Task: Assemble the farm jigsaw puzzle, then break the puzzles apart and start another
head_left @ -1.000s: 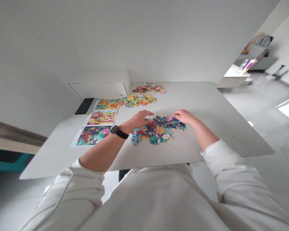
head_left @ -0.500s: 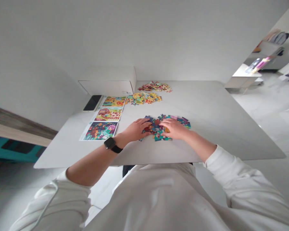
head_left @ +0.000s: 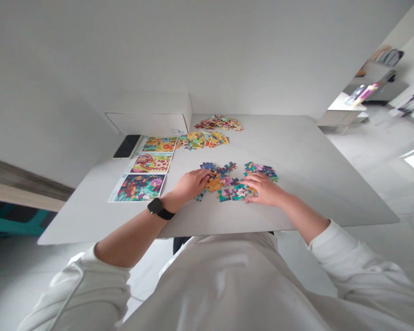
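A heap of blue, teal and orange jigsaw pieces (head_left: 227, 180) lies spread on the white table (head_left: 296, 184) in front of me. My left hand (head_left: 190, 184), with a black watch on its wrist, rests palm down on the heap's left edge, fingers stretched over the pieces. My right hand (head_left: 264, 189) lies flat on the heap's right side, fingers spread. Neither hand grips a piece.
Two more heaps of pieces lie further back: a yellow one (head_left: 202, 139) and a reddish one (head_left: 219, 123). A sheet with three puzzle pictures (head_left: 146, 168) lies left, with a black phone (head_left: 127, 146) and a white box (head_left: 148, 117) behind it.
My hands were close together on the bunched heap half a second ago. They have moved apart, and the pieces are spread wider across the table.
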The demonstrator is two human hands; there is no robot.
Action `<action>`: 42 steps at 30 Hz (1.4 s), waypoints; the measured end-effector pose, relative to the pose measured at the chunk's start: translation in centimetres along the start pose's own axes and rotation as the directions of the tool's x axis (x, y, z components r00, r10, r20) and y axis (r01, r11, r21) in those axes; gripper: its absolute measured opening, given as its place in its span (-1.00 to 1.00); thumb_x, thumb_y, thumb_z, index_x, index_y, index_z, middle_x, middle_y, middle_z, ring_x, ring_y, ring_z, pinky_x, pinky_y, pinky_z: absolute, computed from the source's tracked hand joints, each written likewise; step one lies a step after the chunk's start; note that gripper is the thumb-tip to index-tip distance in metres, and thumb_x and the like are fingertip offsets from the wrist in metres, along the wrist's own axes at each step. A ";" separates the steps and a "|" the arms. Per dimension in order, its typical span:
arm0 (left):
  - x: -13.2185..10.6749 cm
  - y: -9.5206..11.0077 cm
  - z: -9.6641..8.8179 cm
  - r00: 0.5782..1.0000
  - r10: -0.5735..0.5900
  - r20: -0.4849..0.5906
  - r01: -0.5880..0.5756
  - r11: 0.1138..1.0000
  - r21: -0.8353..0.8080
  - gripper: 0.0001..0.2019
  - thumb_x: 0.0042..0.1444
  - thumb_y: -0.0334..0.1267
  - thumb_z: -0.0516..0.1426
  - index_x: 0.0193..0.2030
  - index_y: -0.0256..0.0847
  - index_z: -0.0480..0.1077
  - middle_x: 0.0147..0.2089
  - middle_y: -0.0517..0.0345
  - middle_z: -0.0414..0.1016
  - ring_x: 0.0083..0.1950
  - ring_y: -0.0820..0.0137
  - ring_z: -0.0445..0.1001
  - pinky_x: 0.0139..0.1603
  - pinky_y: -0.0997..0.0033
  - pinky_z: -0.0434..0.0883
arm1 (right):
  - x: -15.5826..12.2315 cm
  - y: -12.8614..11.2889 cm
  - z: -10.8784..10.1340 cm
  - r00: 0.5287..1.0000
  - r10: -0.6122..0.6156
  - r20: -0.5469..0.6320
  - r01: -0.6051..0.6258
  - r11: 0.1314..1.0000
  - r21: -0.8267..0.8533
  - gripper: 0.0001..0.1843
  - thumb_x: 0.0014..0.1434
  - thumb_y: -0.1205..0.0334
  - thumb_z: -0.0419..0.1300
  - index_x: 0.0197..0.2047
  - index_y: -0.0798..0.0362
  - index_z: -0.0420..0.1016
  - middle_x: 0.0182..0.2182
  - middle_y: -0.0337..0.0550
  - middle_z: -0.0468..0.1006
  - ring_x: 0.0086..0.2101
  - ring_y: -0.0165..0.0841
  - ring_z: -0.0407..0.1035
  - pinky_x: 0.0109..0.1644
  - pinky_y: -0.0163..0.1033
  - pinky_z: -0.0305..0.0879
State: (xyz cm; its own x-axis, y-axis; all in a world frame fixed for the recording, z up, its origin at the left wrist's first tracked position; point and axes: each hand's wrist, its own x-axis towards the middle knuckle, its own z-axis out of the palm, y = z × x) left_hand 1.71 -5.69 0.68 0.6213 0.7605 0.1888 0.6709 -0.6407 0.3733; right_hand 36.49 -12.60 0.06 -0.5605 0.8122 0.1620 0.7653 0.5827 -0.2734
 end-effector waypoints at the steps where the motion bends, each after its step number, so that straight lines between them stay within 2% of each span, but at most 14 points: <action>1: -0.1 0.3 0.0 0.999 0.037 0.009 -0.037 0.999 -0.016 -0.60 0.50 -0.16 -0.04 0.29 -0.10 0.50 0.25 -0.02 0.62 0.27 0.20 0.58 0.35 0.19 0.48 | -0.1 0.0 0.0 1.000 -0.002 -0.005 0.002 1.000 -0.005 -0.33 0.17 -0.03 0.51 0.31 -0.05 0.58 0.23 0.08 0.60 0.27 0.04 0.40 0.40 0.17 0.29; 4: -0.7 0.9 0.4 0.993 0.113 0.030 -0.113 0.994 -0.006 -0.58 0.41 -0.06 0.14 0.32 -0.10 0.50 0.39 -0.06 0.51 0.43 0.10 0.45 0.50 0.03 0.36 | 0.1 0.1 -0.1 0.999 -0.015 -0.034 0.015 1.000 -0.008 -0.50 0.27 0.04 0.44 0.23 -0.03 0.63 0.14 0.05 0.65 0.21 0.00 0.45 0.36 0.14 0.33; 9: -1.3 1.1 0.9 0.995 0.076 0.067 -0.077 0.997 0.013 -0.51 0.26 0.02 0.30 0.25 -0.15 0.52 0.47 -0.14 0.41 0.48 -0.02 0.38 0.52 -0.12 0.32 | 0.5 -0.1 0.0 0.996 -0.032 -0.086 0.033 0.999 0.003 -0.63 0.33 0.09 0.35 0.16 -0.02 0.66 0.06 0.04 0.70 0.12 -0.04 0.52 0.31 0.10 0.37; 13: -1.1 1.5 0.2 0.999 0.045 0.024 -0.043 0.994 -0.098 -0.73 0.26 -0.12 0.29 0.05 -0.11 0.53 0.28 -0.05 0.58 0.38 0.07 0.47 0.45 -0.03 0.38 | 0.6 -0.2 0.3 0.994 -0.005 -0.107 0.008 1.000 0.025 -0.66 0.39 0.07 0.26 0.14 -0.04 0.67 0.02 0.02 0.73 0.07 -0.07 0.57 0.29 0.08 0.39; 16: -1.1 2.1 -1.0 0.995 -0.045 -0.087 0.033 0.990 -0.138 -0.90 0.31 -0.20 0.21 -0.10 -0.11 0.51 0.05 0.00 0.66 0.14 0.17 0.60 0.28 0.10 0.50 | 0.6 -0.2 0.3 0.992 0.017 -0.121 -0.016 1.000 0.011 -0.67 0.43 0.13 0.19 0.13 -0.02 0.68 0.00 0.02 0.74 0.03 -0.08 0.59 0.28 0.07 0.41; 18: -1.3 2.4 -1.6 0.984 -0.066 -0.163 0.051 0.994 -0.098 -0.90 0.35 -0.23 0.16 -0.10 -0.12 0.51 0.00 -0.01 0.66 0.07 0.18 0.60 0.22 0.11 0.51 | 0.7 -0.2 0.2 0.992 0.017 -0.127 -0.018 1.000 -0.005 -0.68 0.42 0.17 0.18 0.12 -0.01 0.69 0.01 0.02 0.74 0.05 -0.07 0.57 0.28 0.08 0.41; 20: -1.7 2.4 -1.7 0.985 -0.034 -0.168 0.033 0.999 -0.008 -0.86 0.37 -0.27 0.12 -0.08 -0.11 0.53 0.04 -0.03 0.66 0.13 0.15 0.58 0.26 0.06 0.48 | 0.9 -0.4 -0.1 0.991 0.002 -0.137 -0.003 1.000 -0.007 -0.68 0.40 0.19 0.20 0.13 -0.03 0.69 0.04 0.03 0.72 0.10 -0.06 0.54 0.31 0.11 0.38; 22: -2.3 2.2 -1.3 0.995 0.022 -0.095 -0.017 0.998 0.061 -0.82 0.36 -0.29 0.11 -0.04 -0.10 0.55 0.09 -0.03 0.65 0.18 0.12 0.57 0.31 0.02 0.46 | 1.6 -1.0 -0.4 0.989 -0.019 -0.148 0.020 1.000 0.008 -0.66 0.40 0.18 0.22 0.17 -0.04 0.67 0.07 0.03 0.69 0.11 -0.06 0.52 0.34 0.12 0.36; 25: -3.2 1.6 -0.6 0.997 0.081 -0.011 -0.080 0.995 0.066 -0.79 0.38 -0.18 0.14 0.04 -0.08 0.56 0.18 -0.03 0.62 0.26 0.11 0.54 0.37 0.00 0.44 | 3.6 -2.3 -0.6 0.989 -0.058 -0.136 0.063 0.998 0.030 -0.65 0.43 0.17 0.23 0.21 -0.06 0.65 0.09 0.03 0.67 0.10 -0.07 0.50 0.30 0.09 0.37; 30: -4.9 0.6 -0.6 0.997 0.056 -0.048 -0.055 0.998 0.035 -0.60 0.40 0.00 0.15 0.27 -0.07 0.50 0.38 -0.12 0.47 0.41 0.08 0.43 0.49 -0.07 0.37 | 8.3 -4.4 0.7 0.991 -0.135 -0.021 0.135 0.990 -0.032 -0.59 0.32 0.27 0.38 0.23 -0.06 0.65 0.17 0.06 0.58 0.16 -0.04 0.41 0.34 0.11 0.29; 35: -6.7 -0.8 -0.9 0.999 0.034 -0.006 -0.034 0.999 0.005 -0.44 0.36 0.01 0.20 0.45 -0.03 0.37 0.54 -0.14 0.30 0.55 0.01 0.30 0.56 -0.12 0.31 | 11.2 -4.8 1.1 0.990 -0.100 0.100 0.104 0.994 -0.037 -0.60 0.10 0.26 0.57 0.02 -0.06 0.70 0.17 0.03 0.54 0.17 -0.01 0.39 0.29 0.08 0.29; 38: -7.3 -1.4 -0.7 1.000 -0.001 0.014 0.001 1.000 -0.014 -0.41 0.37 0.05 0.19 0.47 -0.03 0.35 0.54 -0.14 0.30 0.54 0.02 0.32 0.56 -0.10 0.32 | 11.6 -4.7 0.0 0.990 -0.123 0.071 0.119 0.991 0.056 -0.74 0.10 0.31 0.55 -0.14 -0.03 0.66 0.04 -0.03 0.59 0.09 -0.09 0.44 0.26 0.00 0.30; 40: -7.2 -1.6 -0.3 1.000 -0.016 0.019 0.016 1.000 -0.022 -0.40 0.37 0.08 0.19 0.47 -0.05 0.35 0.55 -0.14 0.31 0.55 0.02 0.31 0.57 -0.10 0.31 | 11.3 -4.5 -0.8 0.991 -0.137 0.002 0.136 0.984 0.116 -0.87 0.20 0.37 0.44 -0.22 -0.01 0.63 -0.04 -0.07 0.61 0.02 -0.15 0.47 0.23 -0.06 0.30; 42: -6.9 -1.4 0.3 1.000 -0.020 0.022 0.021 0.999 -0.034 -0.41 0.39 0.09 0.17 0.46 -0.07 0.36 0.55 -0.14 0.30 0.56 0.03 0.29 0.57 -0.10 0.31 | 10.5 -4.2 -1.3 0.990 -0.115 -0.088 0.126 0.983 0.132 -0.90 0.28 0.40 0.33 -0.23 0.00 0.61 -0.08 -0.07 0.62 -0.02 -0.18 0.47 0.20 -0.09 0.31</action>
State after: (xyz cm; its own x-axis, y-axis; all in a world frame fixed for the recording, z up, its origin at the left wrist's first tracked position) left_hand -3.41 -10.08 -1.37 0.6165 0.7707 0.1612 0.6696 -0.6209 0.4076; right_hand 27.79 -6.45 4.13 -0.6145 0.7395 0.2750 0.6405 0.6711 -0.3734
